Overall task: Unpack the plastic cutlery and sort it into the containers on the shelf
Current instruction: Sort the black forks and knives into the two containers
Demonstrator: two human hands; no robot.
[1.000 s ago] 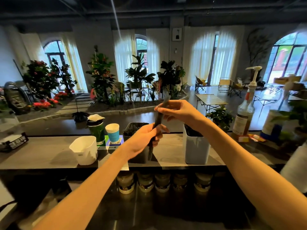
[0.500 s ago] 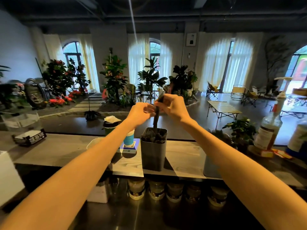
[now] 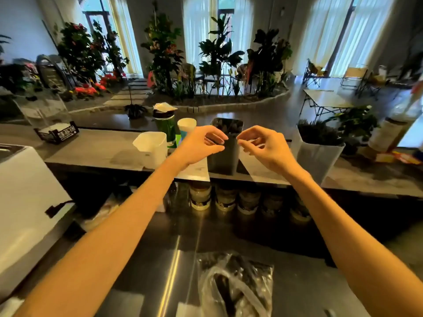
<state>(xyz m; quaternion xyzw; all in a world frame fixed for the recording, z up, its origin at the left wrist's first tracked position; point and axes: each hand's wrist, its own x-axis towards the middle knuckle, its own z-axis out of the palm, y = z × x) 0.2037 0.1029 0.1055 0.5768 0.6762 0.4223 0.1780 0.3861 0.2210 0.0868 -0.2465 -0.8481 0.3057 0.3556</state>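
Above the dark container (image 3: 225, 147) on the shelf (image 3: 96, 148), I am holding my left hand (image 3: 201, 143) and right hand (image 3: 261, 145) loosely open and empty — reaching next for the bag of cutlery (image 3: 235, 284) on the worktop (image 3: 297, 271), gripping one piece cleanly.

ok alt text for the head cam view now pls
Two bare hands, left hand and right hand, hover empty with loosely curled fingers before a dark container of black cutlery on a shelf. A clear bag of cutlery lies on the counter below.
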